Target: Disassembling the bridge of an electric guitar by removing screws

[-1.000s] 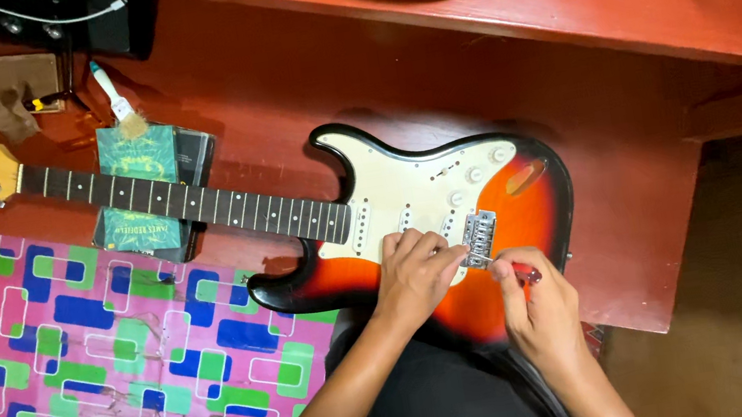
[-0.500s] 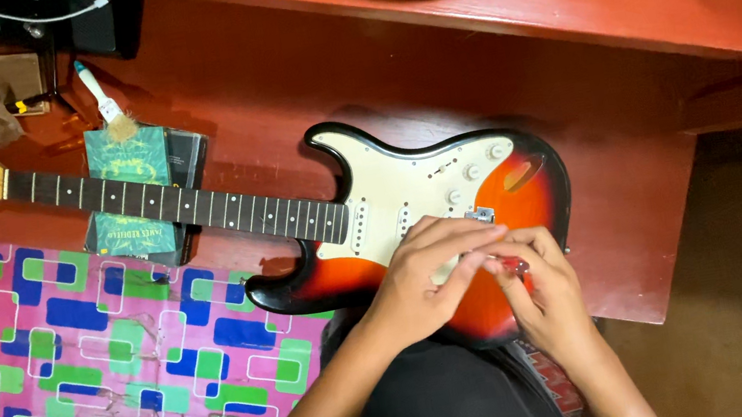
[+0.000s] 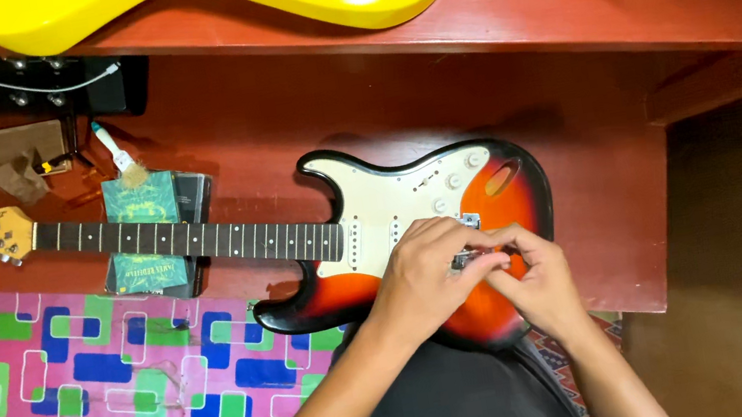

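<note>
Red wooden bench [image 3: 608, 201] carries the sunburst electric guitar [image 3: 395, 234], body at its front edge over my lap: heavy, rigid, glossy, best held by body or neck. My left hand [image 3: 426, 274] and right hand [image 3: 531, 277] pinch the small metal bridge part [image 3: 464, 259], likely light and slippery.

A sunburst electric guitar [image 3: 490, 209] with a white pickguard lay flat on the red table [image 3: 561, 29], its dark-fretted neck running left to a pale headstock. A small metal bridge [image 3: 466, 259] part sat on its body.
</note>
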